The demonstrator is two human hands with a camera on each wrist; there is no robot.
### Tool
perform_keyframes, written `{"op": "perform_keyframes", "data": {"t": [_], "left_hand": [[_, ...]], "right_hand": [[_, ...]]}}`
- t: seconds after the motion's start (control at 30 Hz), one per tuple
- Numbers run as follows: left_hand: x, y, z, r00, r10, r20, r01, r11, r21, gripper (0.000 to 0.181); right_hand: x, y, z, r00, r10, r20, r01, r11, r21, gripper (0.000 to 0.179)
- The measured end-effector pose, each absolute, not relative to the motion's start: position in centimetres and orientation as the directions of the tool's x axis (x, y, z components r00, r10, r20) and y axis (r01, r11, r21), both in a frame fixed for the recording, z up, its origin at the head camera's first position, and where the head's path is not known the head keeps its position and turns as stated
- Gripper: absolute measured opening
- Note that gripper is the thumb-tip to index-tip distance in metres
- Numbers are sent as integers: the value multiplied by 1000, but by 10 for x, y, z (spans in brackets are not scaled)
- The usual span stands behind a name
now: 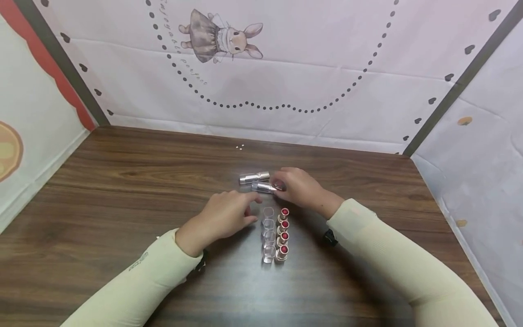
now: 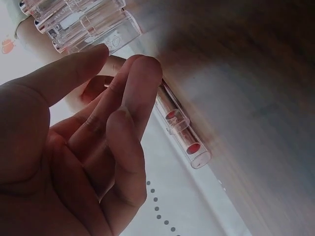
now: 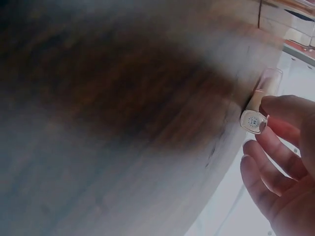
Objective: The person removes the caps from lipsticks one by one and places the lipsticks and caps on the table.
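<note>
At the far end of the rows, two capped lipsticks lie on their sides. My right hand (image 1: 299,187) pinches the base of the nearer capped lipstick (image 3: 255,105) between thumb and fingers; its clear cap end points left. Just behind it rests the other capped lipstick (image 1: 254,177). My left hand (image 1: 226,213) hovers left of the rows, fingers loosely bent, holding nothing. Between the hands, several uncapped red lipsticks (image 1: 284,236) stand upright in a line. Alongside them on the left runs a line of several clear caps (image 1: 268,238).
The dark wooden table (image 1: 135,190) carries a few tiny white bits (image 1: 239,147) toward the back. A printed cloth (image 1: 286,86) with a rabbit picture hangs behind the table, and more cloth closes off both sides.
</note>
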State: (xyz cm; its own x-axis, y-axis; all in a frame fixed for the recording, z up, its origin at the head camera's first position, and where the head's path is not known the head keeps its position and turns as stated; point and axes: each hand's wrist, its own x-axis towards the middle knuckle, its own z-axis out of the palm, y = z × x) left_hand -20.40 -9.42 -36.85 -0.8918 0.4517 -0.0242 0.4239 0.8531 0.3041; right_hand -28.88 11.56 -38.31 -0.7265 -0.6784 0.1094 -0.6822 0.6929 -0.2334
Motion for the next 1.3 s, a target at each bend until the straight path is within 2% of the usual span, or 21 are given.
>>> {"op": "perform_keyframes", "data": {"t": [0.17, 0.3, 0.57, 0.77, 1.0, 1.3], "left_hand": [[-203, -94, -368, -893, 450, -27, 422, 856, 299, 40], [-203, -94, -368, -894, 446, -37, 417, 860, 292, 40], [-203, -91, -366, -893, 450, -19, 423, 853, 304, 40], [-201, -93, -366, -900, 435, 6, 419, 864, 280, 37], [-199, -91, -365, -888, 455, 64, 455, 852, 260, 36], [-196, -91, -358, -908, 396, 140, 419, 871, 256, 36]], "right_hand": [[-287, 118, -384, -742, -668, 61, -660, 710, -246, 25], [-284, 117, -387, -755, -655, 18, -638, 729, -246, 22], [-279, 121, -382, -790, -613, 4, -596, 766, -241, 20], [-270, 126, -382, -781, -620, 78, -617, 745, -252, 21], [-261, 140, -376, -818, -556, 147, -572, 759, -311, 22], [-244, 149, -369, -820, -505, 269, -572, 726, -382, 17]]}}
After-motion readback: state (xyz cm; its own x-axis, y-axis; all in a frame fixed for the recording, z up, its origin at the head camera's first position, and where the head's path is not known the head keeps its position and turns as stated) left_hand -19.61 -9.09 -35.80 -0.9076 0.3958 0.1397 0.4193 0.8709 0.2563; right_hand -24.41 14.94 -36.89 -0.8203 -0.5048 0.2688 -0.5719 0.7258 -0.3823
